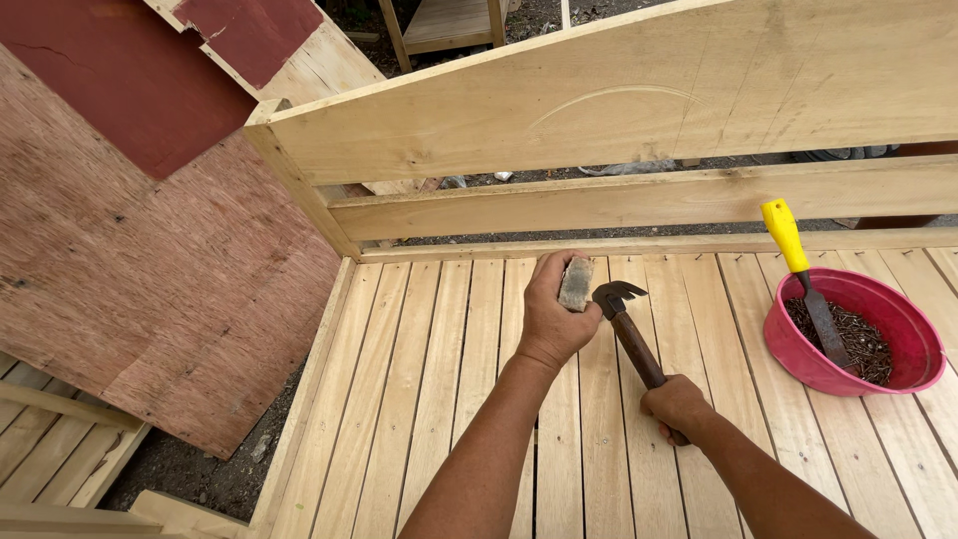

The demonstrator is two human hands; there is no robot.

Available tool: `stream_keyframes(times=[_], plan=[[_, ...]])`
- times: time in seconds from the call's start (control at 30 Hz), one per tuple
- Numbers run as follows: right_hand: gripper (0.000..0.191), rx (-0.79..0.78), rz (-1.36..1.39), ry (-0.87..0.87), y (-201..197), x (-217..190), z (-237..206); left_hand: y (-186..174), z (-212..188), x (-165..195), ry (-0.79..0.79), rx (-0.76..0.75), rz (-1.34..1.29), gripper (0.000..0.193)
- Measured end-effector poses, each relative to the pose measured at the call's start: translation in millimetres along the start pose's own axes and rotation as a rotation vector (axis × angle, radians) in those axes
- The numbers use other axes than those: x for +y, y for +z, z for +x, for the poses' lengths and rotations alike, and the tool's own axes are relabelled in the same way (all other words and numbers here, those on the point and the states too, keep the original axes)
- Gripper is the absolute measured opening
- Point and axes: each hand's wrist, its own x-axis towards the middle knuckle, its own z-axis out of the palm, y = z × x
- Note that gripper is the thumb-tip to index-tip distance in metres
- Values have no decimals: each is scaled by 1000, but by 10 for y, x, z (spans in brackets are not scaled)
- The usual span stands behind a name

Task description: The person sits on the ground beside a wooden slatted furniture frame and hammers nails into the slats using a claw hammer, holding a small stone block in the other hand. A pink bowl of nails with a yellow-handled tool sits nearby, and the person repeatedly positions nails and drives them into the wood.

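The left hand [552, 311] is closed around a small grey wooden block [576, 283]. It holds the block up on end on the slatted wooden floor [429, 389], close to the middle of the view. The right hand [677, 406] sits at about 4 o'clock from the left hand. Its fingers are wrapped tight around the brown handle of a claw hammer [623, 317]. The dark metal head of the hammer is at the top, just beside the block at its 3 o'clock side. I cannot tell if the head touches the block.

At 3 o'clock from the hands, well apart, a red bowl [798, 354] sits on the slats. It is full of small dark nails [860, 344]. A tool with a yellow handle [785, 235] leans in the bowl, with its flat dark blade down in the nails.

At 12 o'clock a wooden rail frame [619, 110] stands up at the far edge of the floor. It is made of wide pale boards. At 9 o'clock a big sheet of reddish plywood [130, 279] leans on the corner of the frame.
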Motion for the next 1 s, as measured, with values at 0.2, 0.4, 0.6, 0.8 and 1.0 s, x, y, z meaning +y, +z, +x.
stream_keyframes(times=[0.2, 0.4, 0.6, 0.8, 1.0], plan=[[24, 22, -10, -5, 12, -29, -27, 152, 231, 253, -424, -83, -245, 50], [25, 0, 17, -3, 49, -12, -90, 55, 50, 83, -200, 131, -93, 52], [19, -17, 62, -11, 47, 19, -120, 127, -13, -108, -195, 183, -187, 56], [14, -32, 56, -25, 25, 35, -110, 54, -99, -126, -181, 134, -187, 57], [14, -41, 42, -30, 22, 45, -109, -158, -173, -123, -243, 116, -197, 56]])
